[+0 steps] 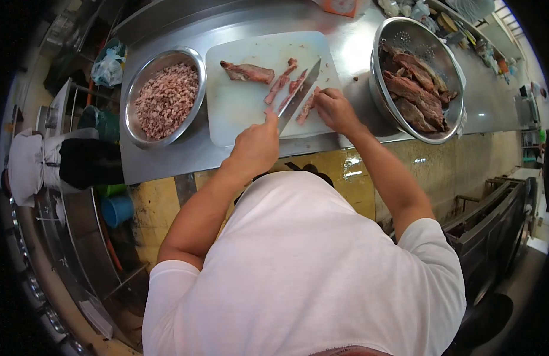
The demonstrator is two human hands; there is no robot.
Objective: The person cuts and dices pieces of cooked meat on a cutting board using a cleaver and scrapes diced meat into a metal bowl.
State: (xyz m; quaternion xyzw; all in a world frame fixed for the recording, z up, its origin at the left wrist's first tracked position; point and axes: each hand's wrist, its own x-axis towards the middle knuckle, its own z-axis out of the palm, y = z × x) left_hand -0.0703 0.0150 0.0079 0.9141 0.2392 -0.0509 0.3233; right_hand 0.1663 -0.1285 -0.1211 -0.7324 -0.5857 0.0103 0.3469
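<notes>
From my feed, the left hand was closed around the handle of the knife, most of which it hid, with the blade slanting away and to the right over the board. The right hand was drawn narrow, its fingers at the upper end of a strip of meat that lay on the board, just right of the blade.

Left of the blade I could see more cut strips, and beyond them toward the board's far left, a thicker chunk with a dark end. Small scraps dotted the white surface.

Just left of the board stood a steel bowl of diced meat. To the right, apart from the board, a colander held large browned slabs. All of it rested on the steel counter.

Farther left, a person in white and black stood near a blue bucket. The floor showed yellow and wet.
</notes>
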